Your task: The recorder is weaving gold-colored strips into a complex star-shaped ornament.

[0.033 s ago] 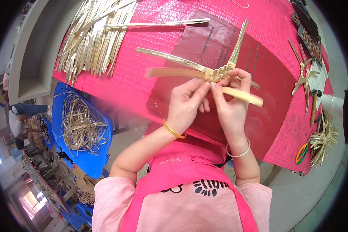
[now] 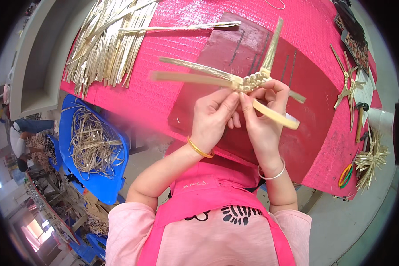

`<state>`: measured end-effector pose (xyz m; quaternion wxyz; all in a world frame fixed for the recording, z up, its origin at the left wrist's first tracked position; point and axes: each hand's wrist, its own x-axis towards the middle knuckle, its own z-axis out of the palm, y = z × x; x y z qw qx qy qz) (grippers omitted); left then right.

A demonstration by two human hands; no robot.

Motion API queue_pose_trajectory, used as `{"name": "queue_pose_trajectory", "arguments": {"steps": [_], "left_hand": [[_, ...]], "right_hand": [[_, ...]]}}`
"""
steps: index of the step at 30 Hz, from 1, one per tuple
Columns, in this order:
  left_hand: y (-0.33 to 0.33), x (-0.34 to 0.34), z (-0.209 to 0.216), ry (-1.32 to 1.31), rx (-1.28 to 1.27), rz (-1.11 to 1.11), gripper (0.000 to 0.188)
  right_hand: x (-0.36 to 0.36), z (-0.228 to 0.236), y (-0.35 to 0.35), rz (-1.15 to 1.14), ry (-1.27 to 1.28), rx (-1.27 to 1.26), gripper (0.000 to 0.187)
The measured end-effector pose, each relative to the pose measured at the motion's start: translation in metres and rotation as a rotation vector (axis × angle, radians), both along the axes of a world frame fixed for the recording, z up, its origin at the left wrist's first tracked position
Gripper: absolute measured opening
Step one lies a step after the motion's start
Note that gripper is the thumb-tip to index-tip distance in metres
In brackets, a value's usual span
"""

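Left hand: the left hand (image 2: 215,117) is up over the near edge of the table, fingers drawn together, thumb and fingertips pinching the woven knot from its left side.
Right hand: the right hand (image 2: 264,117) comes in from the other side, fingers curled and pinching the same knot, with one flat strip running out under its fingers toward the right.
The piece: a plaited straw piece (image 2: 248,82), pale gold, held in the air above the dark red mat (image 2: 306,111); loose strips fan out left, up and right of the braided middle.
How it handles: looks very light and springy; the strips seem stiff along their length but likely to crease or split if bent sharply.
Where to grip: I'd say right at the braided centre, as both hands do, since the free ends would flop and the weave could loosen.
On the table: a pile of cut straw strips (image 2: 106,44) lies at the far left corner of the pink table (image 2: 164,88); finished straw figures (image 2: 348,86) sit near the right edge.
Below: a blue crate (image 2: 115,186) of tangled straw stands by the left edge.
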<state>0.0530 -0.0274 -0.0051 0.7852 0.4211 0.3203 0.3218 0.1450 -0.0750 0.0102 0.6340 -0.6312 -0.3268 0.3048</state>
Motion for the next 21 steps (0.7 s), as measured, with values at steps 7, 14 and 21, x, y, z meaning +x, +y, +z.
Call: {"name": "queue_pose_trajectory", "arguments": {"steps": [7, 14, 21], "left_hand": [[0.012, 0.000, 0.010, -0.377, -0.425, -0.161, 0.022], [0.019, -0.001, 0.017, 0.066, -0.040, -0.090, 0.037], [0.013, -0.008, 0.033, -0.102, -0.019, -0.026, 0.020]], "right_hand": [[0.012, -0.015, -0.018, -0.049, -0.198, -0.011, 0.020], [0.019, -0.015, -0.009, 0.108, 0.477, 0.135, 0.004], [0.016, 0.012, -0.014, 0.177, 0.028, 0.129, 0.008]]}}
